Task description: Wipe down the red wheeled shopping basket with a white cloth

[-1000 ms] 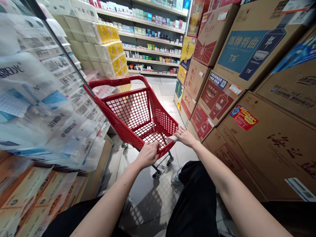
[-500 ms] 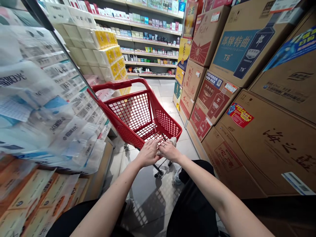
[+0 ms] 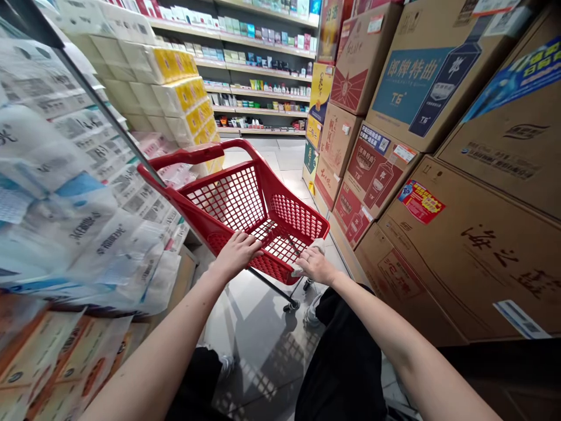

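Observation:
A red plastic shopping cart (image 3: 263, 202) with a grid basket stands tilted across the aisle in front of me. My left hand (image 3: 239, 252) lies over the basket's near left rim, its fingers curled across the edge. At the near right corner, my right hand (image 3: 316, 264) is closed on a whitish cloth (image 3: 319, 245) and presses it to the rim. The cloth shows above and below the fingers; the rest is hidden under the hand. Inside the basket, the grid floor and a dark strap are visible.
Stacked cardboard boxes (image 3: 403, 88) line the right side. Plastic-wrapped paper packs (image 3: 170, 96) and white packages (image 3: 100, 216) are piled on the left, with a metal pole (image 3: 105, 111) before them. Product shelves (image 3: 263, 76) stand at the back. My feet are near the cart's wheels (image 3: 291, 305).
My hands, close together before, have moved apart. The left slid left along the rim, while the right moved with the cloth to the right corner. The view shifted slightly.

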The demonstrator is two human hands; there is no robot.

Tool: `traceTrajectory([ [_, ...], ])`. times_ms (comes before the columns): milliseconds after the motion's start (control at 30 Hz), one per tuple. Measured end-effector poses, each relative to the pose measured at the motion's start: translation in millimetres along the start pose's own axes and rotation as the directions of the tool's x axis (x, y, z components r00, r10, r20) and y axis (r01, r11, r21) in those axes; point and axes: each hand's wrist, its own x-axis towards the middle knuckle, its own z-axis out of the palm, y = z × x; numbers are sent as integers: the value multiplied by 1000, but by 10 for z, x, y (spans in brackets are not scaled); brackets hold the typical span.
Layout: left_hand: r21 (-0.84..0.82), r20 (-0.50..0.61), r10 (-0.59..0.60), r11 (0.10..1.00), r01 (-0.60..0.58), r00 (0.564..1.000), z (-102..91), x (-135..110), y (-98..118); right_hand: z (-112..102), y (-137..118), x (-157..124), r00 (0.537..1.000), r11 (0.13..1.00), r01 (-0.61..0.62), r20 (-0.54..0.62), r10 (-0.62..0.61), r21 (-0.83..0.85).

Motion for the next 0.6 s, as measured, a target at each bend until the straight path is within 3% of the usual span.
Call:
traceTrajectory([
  [167, 26, -27, 26, 999, -25, 999, -55, -16, 114, 80, -242, -59, 996, 992, -83, -51, 79, -92],
  [267, 36, -16, 46, 998, -46, 999, -73, -37, 125, 110, -448, -6, 980, 976, -193, -78, 185, -105],
  [433, 36, 5, 20, 999, -20, 1000, -92, -9, 159, 93, -699, 238, 894, 880, -448, -88, 439, -159],
  [533, 51, 3, -37, 998, 37, 999, -84, 33, 269, 88, -710, 372, 830, 814, -557, -94, 550, -163],
  [600, 53, -10, -91, 994, 91, 996, -59, 64, 372, 95, -642, 395, 819, 805, -574, -90, 567, -152],
])
